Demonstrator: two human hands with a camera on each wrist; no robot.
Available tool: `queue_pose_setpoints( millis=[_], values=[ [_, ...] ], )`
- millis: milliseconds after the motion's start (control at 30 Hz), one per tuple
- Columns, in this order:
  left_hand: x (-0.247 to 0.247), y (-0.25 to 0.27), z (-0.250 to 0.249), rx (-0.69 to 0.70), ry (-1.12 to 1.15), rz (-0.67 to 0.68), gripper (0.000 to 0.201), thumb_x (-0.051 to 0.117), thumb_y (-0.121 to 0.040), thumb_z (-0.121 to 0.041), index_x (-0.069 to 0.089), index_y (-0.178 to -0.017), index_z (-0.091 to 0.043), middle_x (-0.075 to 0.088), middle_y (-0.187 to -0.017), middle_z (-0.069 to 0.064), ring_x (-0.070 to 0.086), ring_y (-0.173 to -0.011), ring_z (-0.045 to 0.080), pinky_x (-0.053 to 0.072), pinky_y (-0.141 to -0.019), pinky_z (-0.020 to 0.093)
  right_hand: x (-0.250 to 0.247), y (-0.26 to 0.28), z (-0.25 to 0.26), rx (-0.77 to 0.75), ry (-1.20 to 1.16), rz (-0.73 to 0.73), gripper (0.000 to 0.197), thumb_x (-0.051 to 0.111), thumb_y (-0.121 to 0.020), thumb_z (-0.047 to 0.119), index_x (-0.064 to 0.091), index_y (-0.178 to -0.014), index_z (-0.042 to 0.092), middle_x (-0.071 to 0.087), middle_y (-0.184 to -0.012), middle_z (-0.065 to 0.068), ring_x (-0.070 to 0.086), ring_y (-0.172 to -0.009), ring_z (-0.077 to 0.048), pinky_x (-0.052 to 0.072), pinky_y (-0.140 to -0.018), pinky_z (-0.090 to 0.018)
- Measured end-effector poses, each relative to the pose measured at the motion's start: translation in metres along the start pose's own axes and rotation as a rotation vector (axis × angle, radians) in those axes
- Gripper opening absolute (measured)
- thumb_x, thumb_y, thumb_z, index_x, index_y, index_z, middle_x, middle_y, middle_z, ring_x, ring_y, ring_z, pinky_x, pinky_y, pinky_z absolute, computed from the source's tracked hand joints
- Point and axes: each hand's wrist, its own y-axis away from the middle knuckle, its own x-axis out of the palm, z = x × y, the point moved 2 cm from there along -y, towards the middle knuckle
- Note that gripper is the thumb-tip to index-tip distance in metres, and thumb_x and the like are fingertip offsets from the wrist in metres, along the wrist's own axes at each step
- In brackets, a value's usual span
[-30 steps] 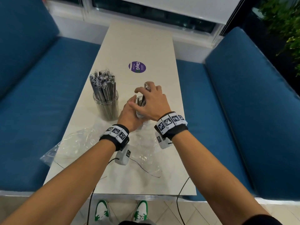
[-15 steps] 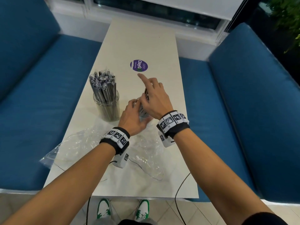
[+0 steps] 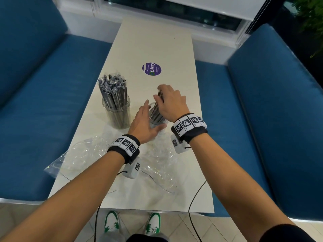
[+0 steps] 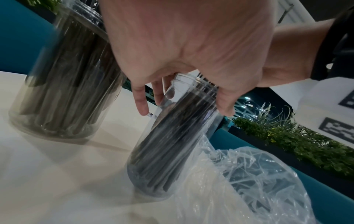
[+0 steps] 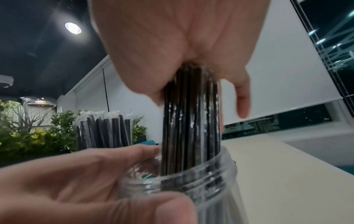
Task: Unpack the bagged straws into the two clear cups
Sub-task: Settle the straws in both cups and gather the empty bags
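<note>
the near clear cup (image 3: 156,119) is tilted, so a push from above could tip it or splay the straws (image 5: 189,121) over the rim; the loose bag (image 3: 83,154) at its 6 o'clock side might also let it slide. the right hand (image 3: 172,103) has its fingers curled round the bundle, lowering it in. the left hand (image 3: 146,126) cups the rim, fingers loosely bent. at 10 o'clock the far cup (image 3: 116,112) stands packed full on the table (image 3: 157,41).
</note>
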Motion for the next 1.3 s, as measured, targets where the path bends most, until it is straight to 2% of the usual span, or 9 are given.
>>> queue_pose_setpoints(
  millis=[133,333,500,700,800,900,1033,1133,1300],
  values=[
    [0.000,-0.005,-0.001,-0.041,0.007,-0.001,0.122,0.086,-0.083,-0.056,0.011,-0.170,-0.016,0.038,-0.161,0.007,0.042,-0.149,0.026,0.045,-0.117,0.051,-0.015,0.003,0.002,-0.014,-0.038,-0.069,0.051,0.040,-0.099,0.068,0.050,-0.141,0.039,0.053,-0.149,0.007,0.050,-0.132,-0.032,0.030,-0.115,-0.065],
    [0.001,-0.005,-0.002,-0.047,0.025,-0.016,0.105,0.088,-0.082,-0.049,0.026,-0.162,-0.019,0.044,-0.152,0.005,0.050,-0.141,0.025,0.049,-0.112,0.048,-0.006,0.002,0.006,-0.133,0.072,-0.006,0.059,0.047,-0.091,0.076,0.055,-0.138,0.041,0.047,-0.151,0.001,0.047,-0.132,-0.031,0.047,-0.099,-0.054],
    [-0.002,-0.006,-0.004,-0.040,0.010,-0.016,0.103,0.089,-0.082,-0.047,0.029,-0.161,-0.018,0.045,-0.148,0.005,0.050,-0.137,0.025,0.049,-0.110,0.043,0.005,0.005,0.009,-0.229,0.073,-0.052,0.031,0.054,-0.102,0.047,0.068,-0.113,0.021,0.065,-0.114,-0.002,0.061,-0.103,-0.029,0.055,-0.074,-0.042],
    [-0.002,-0.003,-0.002,-0.013,-0.006,-0.015,0.115,0.085,-0.082,-0.059,0.022,-0.166,-0.013,0.041,-0.157,0.007,0.047,-0.143,0.026,0.047,-0.113,0.048,0.002,0.005,0.004,-0.222,0.034,-0.103,0.049,0.045,-0.100,0.019,0.047,-0.147,0.033,0.061,-0.117,-0.003,0.058,-0.095,-0.027,0.053,-0.067,-0.040],
    [-0.003,-0.003,-0.002,-0.018,-0.008,-0.015,0.117,0.084,-0.082,-0.061,0.020,-0.167,-0.014,0.040,-0.159,0.008,0.046,-0.145,0.026,0.047,-0.114,0.049,0.007,0.003,-0.001,-0.258,0.082,-0.053,0.033,0.046,-0.101,0.023,0.068,-0.126,0.021,0.056,-0.139,-0.003,0.054,-0.110,-0.030,0.058,-0.075,-0.046],
    [-0.003,-0.003,-0.001,-0.005,0.011,-0.012,0.108,0.085,-0.082,-0.060,0.027,-0.162,-0.017,0.045,-0.151,0.007,0.050,-0.140,0.026,0.049,-0.110,0.046,0.007,0.004,-0.004,-0.266,0.114,-0.017,0.037,0.048,-0.104,0.041,0.073,-0.107,0.013,0.063,-0.123,-0.001,0.055,-0.099,-0.026,0.057,-0.078,-0.047],
    [-0.004,-0.003,-0.003,-0.020,0.026,-0.009,0.111,0.085,-0.084,-0.054,0.021,-0.166,-0.016,0.039,-0.159,0.005,0.044,-0.147,0.024,0.046,-0.115,0.042,0.000,0.005,-0.006,-0.333,0.185,0.105,0.057,0.055,-0.094,0.062,0.067,-0.120,0.014,0.059,-0.119,-0.002,0.053,-0.099,-0.023,0.053,-0.080,-0.036],
    [-0.004,-0.002,-0.002,-0.012,0.025,-0.001,0.115,0.084,-0.085,-0.055,0.017,-0.169,-0.014,0.037,-0.161,0.006,0.043,-0.149,0.026,0.045,-0.116,0.045,0.002,0.009,-0.010,-0.344,0.247,0.113,0.052,0.064,-0.094,0.051,0.062,-0.126,0.010,0.057,-0.123,-0.008,0.056,-0.104,-0.027,0.056,-0.079,-0.041],
    [-0.003,0.000,-0.003,-0.017,0.002,0.005,0.112,0.082,-0.084,-0.062,0.020,-0.167,-0.018,0.038,-0.160,0.004,0.043,-0.148,0.024,0.044,-0.117,0.046,0.000,0.005,-0.008,-0.250,0.093,-0.063,0.032,0.068,-0.098,0.032,0.070,-0.097,0.001,0.062,-0.097,-0.016,0.062,-0.079,-0.036,0.054,-0.066,-0.045]
  ],
)
